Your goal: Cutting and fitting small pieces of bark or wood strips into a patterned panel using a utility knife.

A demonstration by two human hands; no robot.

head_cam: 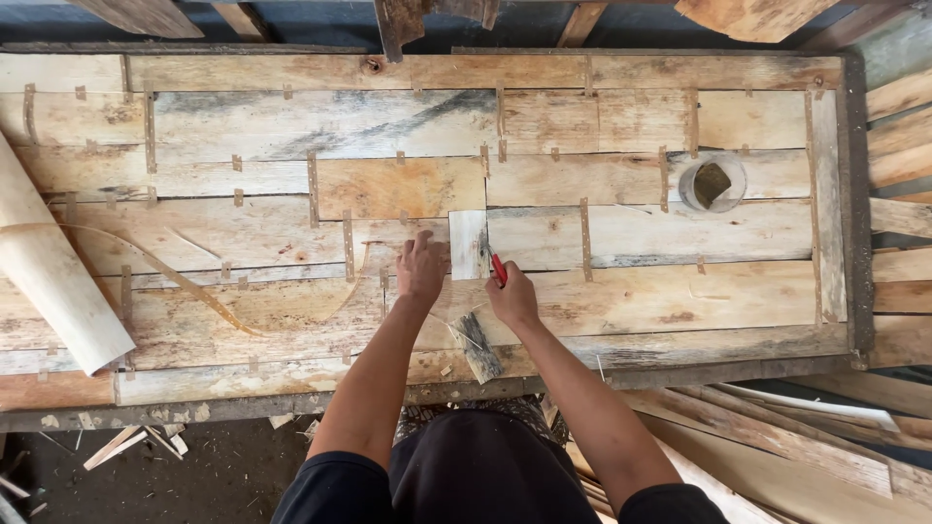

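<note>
Patched veneer sheets cover the desk (680, 311), a rolled sheet (49, 281) at its left. Left hand (422, 267) presses flat, fingers spread, beside a pale veneer patch (468, 243); right hand (512, 296) grips a red knife (498, 268) against the patch's edge.

Round clear plastic container (712, 181) with a dark lump inside, standing toward the right of the worktop, pale rolled sheet of wood veneer (44, 277) lying at the left edge, loose wooden offcuts (136, 442) on the dark floor below, stacked pale planks (898, 146) at far right
</note>
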